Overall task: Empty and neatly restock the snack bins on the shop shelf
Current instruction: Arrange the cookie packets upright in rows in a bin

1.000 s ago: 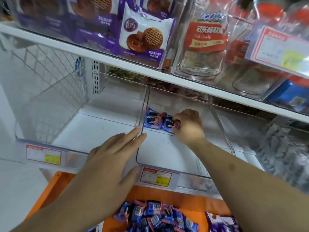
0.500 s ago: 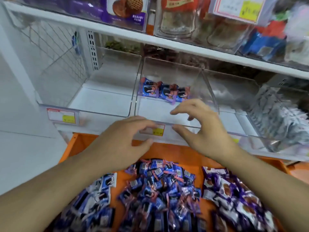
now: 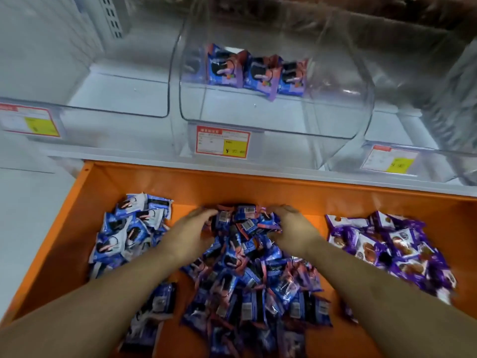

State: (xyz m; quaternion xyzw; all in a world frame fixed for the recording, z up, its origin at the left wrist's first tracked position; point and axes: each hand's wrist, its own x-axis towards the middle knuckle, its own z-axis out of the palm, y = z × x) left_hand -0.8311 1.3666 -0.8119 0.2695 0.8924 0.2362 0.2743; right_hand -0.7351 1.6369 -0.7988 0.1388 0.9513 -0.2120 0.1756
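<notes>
Fingers of the left hand [image 3: 192, 229] and right hand [image 3: 293, 227] are curled around blue snack packets [image 3: 245, 223] heaped between them.

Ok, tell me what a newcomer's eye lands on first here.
The orange tray fills the foreground, and both hands, left and right, cup the middle heap of blue snack packs. Above it, three blue packs stand in a row at the back of the clear middle bin.

Left hand [image 3: 192, 229], right hand [image 3: 291, 228] cupped inward.
</notes>
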